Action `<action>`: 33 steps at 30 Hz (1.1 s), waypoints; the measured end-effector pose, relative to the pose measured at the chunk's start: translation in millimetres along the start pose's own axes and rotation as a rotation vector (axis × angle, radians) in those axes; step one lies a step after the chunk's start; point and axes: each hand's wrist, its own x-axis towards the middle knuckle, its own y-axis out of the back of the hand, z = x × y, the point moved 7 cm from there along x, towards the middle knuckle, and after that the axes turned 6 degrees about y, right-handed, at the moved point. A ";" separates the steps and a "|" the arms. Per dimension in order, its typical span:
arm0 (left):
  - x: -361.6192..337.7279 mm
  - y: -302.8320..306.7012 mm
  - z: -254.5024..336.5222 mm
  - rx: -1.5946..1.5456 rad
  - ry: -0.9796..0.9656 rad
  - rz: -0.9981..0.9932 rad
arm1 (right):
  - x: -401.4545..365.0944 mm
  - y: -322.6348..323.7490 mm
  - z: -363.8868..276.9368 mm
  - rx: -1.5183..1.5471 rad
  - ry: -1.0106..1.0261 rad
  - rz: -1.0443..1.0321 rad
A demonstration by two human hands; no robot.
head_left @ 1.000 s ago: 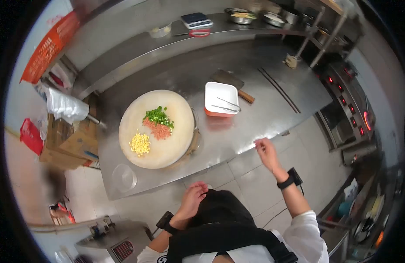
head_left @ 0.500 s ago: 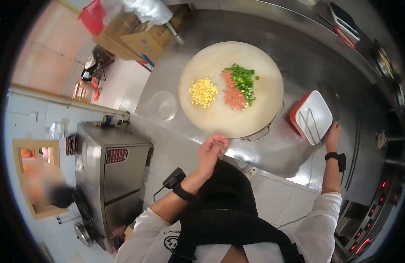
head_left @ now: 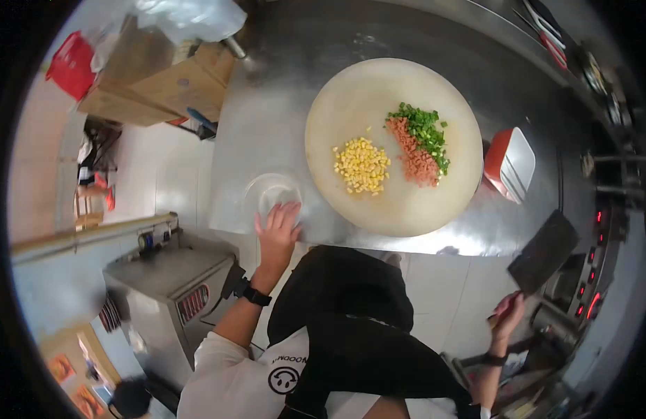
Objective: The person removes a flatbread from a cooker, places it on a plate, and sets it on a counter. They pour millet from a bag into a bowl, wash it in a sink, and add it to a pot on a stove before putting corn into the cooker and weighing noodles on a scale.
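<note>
My right hand [head_left: 507,314] is closed around the handle of a cleaver [head_left: 544,253], its broad dark blade held out past the table's front right corner. My left hand [head_left: 277,229] has its fingers spread, with the fingertips over the near rim of a clear round bowl [head_left: 257,193]. Beside the bowl is a large round cutting board [head_left: 393,209]. Yellow corn kernels [head_left: 362,166] lie in a heap on its left part. Diced pink meat [head_left: 417,162] and chopped green onion [head_left: 426,129] sit side by side on its right part.
Right of the board stands a red and white container [head_left: 511,164] with thin sticks in it. The steel table [head_left: 316,42] ends just in front of me. Cardboard boxes [head_left: 173,84] are at the left, a steel cabinet [head_left: 162,279] below them. Red-lit equipment [head_left: 592,272] lines the right side.
My right hand has left the container's side and come back toward me, now with the cleaver in it. My left hand has moved left to the clear bowl, fingers opening. The view has shifted.
</note>
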 end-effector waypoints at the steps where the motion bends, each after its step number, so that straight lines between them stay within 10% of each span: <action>1: 8.3 -2.1 -11.6 -0.012 0.005 0.015 | -36.8 -30.3 -4.7 0.090 -0.102 -0.014; 4: 37.4 0.6 -33.1 -0.024 -0.076 -0.020 | -128.7 -98.5 22.2 0.313 -0.483 0.021; 12: 121.3 61.3 81.9 -0.570 -0.407 0.059 | -193.1 -247.9 49.2 0.509 -0.639 -0.312; 33: 167.3 22.6 139.7 -0.507 -0.607 -0.032 | -192.8 -295.9 62.8 0.664 -0.680 -0.201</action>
